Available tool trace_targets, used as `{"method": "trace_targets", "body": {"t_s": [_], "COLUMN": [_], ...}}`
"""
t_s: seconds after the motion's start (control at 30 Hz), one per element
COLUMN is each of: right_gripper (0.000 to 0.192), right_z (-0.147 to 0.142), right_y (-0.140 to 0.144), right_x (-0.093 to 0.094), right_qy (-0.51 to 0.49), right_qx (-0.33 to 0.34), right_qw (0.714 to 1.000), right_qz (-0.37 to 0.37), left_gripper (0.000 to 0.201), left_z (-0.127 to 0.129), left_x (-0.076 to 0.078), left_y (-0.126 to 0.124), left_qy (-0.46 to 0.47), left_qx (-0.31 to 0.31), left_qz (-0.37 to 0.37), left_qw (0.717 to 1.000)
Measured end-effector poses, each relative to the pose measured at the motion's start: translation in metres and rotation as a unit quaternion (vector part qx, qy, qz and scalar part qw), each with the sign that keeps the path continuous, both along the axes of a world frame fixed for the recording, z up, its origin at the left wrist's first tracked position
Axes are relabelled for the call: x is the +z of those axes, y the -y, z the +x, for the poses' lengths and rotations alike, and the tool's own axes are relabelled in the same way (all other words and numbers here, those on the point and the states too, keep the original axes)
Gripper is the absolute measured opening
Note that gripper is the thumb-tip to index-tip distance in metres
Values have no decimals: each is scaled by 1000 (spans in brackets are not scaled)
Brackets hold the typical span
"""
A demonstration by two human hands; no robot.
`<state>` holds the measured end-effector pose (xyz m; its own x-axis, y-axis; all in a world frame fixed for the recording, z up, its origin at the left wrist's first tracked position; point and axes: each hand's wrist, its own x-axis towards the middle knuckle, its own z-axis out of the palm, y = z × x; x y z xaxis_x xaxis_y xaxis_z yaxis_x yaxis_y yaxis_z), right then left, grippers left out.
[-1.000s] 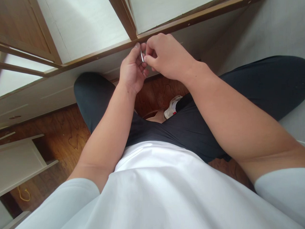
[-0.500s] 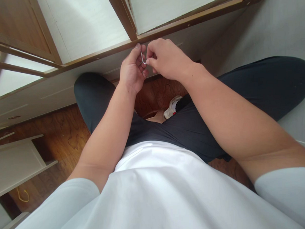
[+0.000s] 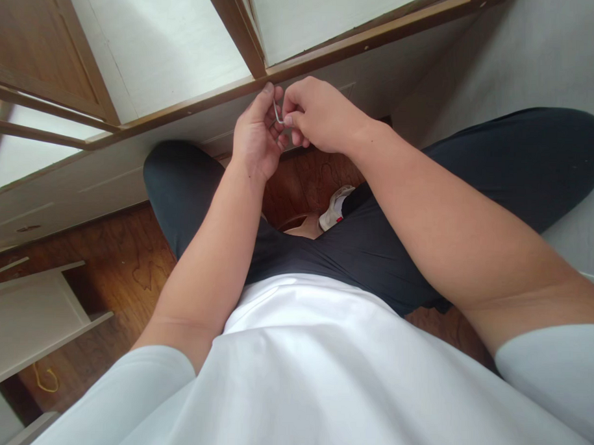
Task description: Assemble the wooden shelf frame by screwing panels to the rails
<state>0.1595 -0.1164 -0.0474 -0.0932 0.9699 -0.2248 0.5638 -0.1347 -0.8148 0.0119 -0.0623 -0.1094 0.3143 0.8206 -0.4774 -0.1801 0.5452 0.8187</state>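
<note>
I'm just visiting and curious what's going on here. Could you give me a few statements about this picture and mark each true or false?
1. Both hands meet at a small bent metal key. True.
2. The right hand rests on the knee. False: it pinches the key up by the wooden edge.
3. The left hand holds a hammer. False: its fingers are at the key.
4. The person sits on a wood floor. True.
</note>
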Motion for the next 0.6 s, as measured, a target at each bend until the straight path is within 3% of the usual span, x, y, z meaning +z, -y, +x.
{"method": "trace_targets", "body": {"t_s": [0.13, 0.3, 0.6], "right_gripper": [14, 16, 22], "right_z": [1, 0, -1], "right_y": [0, 2, 6], "right_x": [1, 12, 18], "right_qy": [1, 19, 46], "right_qx": [3, 8, 22], "right_qw": [1000, 1000, 998], "right_qz": [3, -2, 44], "left_gripper": [21, 38, 35], "left_z": [-2, -4, 2], "left_x": [-2, -4, 5], "left_y": [-1, -3, 4], "left_qy": [-4, -26, -46], "left_qx": [-11, -55, -20], "left_qz": [-7, 21, 19], "left_qw": [1000, 998, 999]}}
